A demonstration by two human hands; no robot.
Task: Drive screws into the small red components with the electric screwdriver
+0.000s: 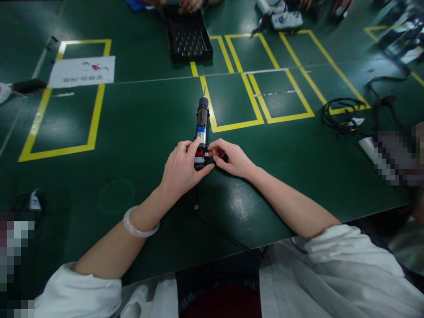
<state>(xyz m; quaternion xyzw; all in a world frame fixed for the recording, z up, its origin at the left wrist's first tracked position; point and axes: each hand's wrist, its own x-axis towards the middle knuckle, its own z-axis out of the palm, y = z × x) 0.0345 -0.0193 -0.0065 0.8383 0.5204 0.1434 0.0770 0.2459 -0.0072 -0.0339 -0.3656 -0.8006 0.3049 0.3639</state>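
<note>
In the middle of the green table lies a slim corded power tool (202, 117) with its inside partly exposed. A thin metal bit points away from me, and a silver and blue motor-like section sits behind the dark front end. My left hand (182, 165) is wrapped about the tool's rear, thumb and fingers steadying it. At its right side, the fingertips of my right hand (230, 158) pinch a small orange piece (210, 154) next to red and grey parts. Fingers partly cover this spot, so its exact kind is unclear. A black cord (225, 234) trails toward the near edge.
Yellow tape outlines (238, 127) mark the table. A black tray (192, 56) with several small parts stands at the far side, near another person's hands (190, 5). Left lies a white paper sign (82, 73); right, a coiled black cable (342, 115).
</note>
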